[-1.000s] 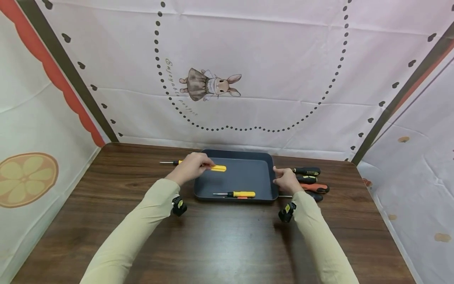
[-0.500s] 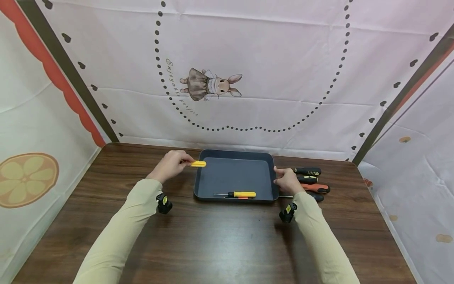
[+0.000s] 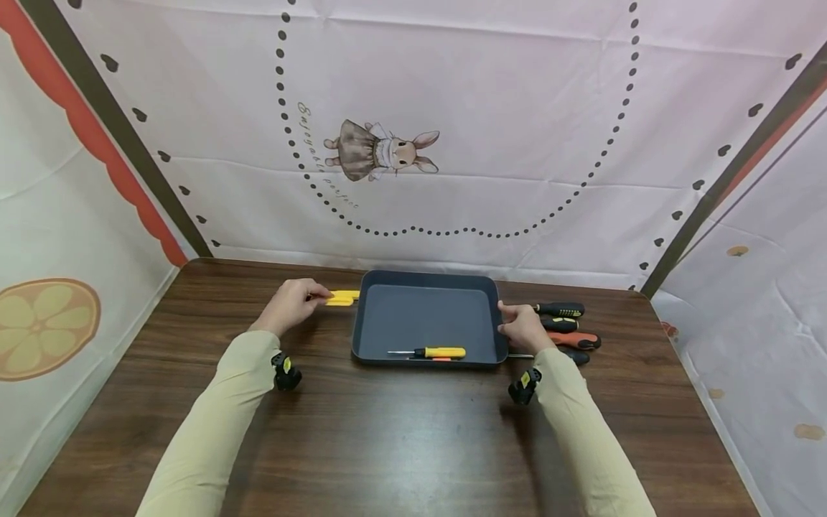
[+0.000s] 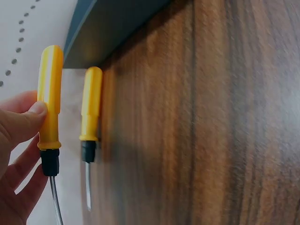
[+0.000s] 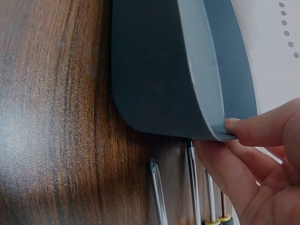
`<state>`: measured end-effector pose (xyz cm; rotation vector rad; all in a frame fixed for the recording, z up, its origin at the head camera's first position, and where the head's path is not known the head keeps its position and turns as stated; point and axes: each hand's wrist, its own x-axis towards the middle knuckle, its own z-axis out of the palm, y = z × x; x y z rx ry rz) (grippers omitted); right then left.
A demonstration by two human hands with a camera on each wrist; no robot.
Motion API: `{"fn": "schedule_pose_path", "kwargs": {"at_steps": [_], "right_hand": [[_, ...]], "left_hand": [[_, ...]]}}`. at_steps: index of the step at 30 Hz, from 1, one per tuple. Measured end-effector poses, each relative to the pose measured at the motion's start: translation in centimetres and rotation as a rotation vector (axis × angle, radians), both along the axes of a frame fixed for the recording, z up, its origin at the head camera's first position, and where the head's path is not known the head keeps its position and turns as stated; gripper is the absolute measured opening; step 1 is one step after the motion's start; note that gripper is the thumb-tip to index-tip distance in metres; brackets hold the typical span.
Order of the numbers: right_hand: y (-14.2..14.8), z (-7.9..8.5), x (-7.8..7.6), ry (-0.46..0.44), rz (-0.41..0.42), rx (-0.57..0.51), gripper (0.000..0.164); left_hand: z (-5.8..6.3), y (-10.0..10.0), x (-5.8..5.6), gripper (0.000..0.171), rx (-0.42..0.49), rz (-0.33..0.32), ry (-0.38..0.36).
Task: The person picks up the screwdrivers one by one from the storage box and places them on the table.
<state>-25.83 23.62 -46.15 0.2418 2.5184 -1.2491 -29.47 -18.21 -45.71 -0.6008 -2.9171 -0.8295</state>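
Observation:
My left hand (image 3: 291, 305) holds a yellow-handled screwdriver (image 4: 50, 96) by its handle, thumb on the near side and shaft pointing down the left wrist view. Beside it, apart, a second yellow screwdriver (image 4: 92, 103) lies on the wooden table, left of the dark grey tray (image 3: 426, 309). At the tray's right end, my right hand (image 3: 522, 327) pinches the rim, thumb inside and fingers outside. Inside the tray, along its near wall, rests another yellow screwdriver (image 3: 442, 352); a bit of orange (image 3: 441, 359) shows just below it, mostly hidden.
Several screwdrivers lie right of the tray, partly behind my right hand: a black-and-yellow one (image 3: 561, 309) farthest back, an orange-handled one (image 3: 578, 341), and a dark-handled one (image 3: 575, 356) nearest. A printed white cloth (image 3: 491, 129) rises behind the table's back edge.
My left hand has moved left with the yellow screwdriver, from over the tray to beside its left end, near the other yellow screwdriver. My right hand has stayed at the rim.

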Motion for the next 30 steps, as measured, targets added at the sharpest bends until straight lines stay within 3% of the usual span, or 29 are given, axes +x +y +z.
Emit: {"fn": "schedule_pose_path", "kwargs": {"at_steps": [17,30], "right_hand": [[0.0,-0.1,-0.1,0.014,0.0,0.001,0.056],[0.1,-0.2,-0.2,0.009,-0.011,-0.007,0.056]], "left_hand": [[-2.7,0.0,-0.9,0.015,-0.089,0.036,-0.065],[-3.0,0.8,-1.1,0.015,-0.102,0.046,-0.084]]}}
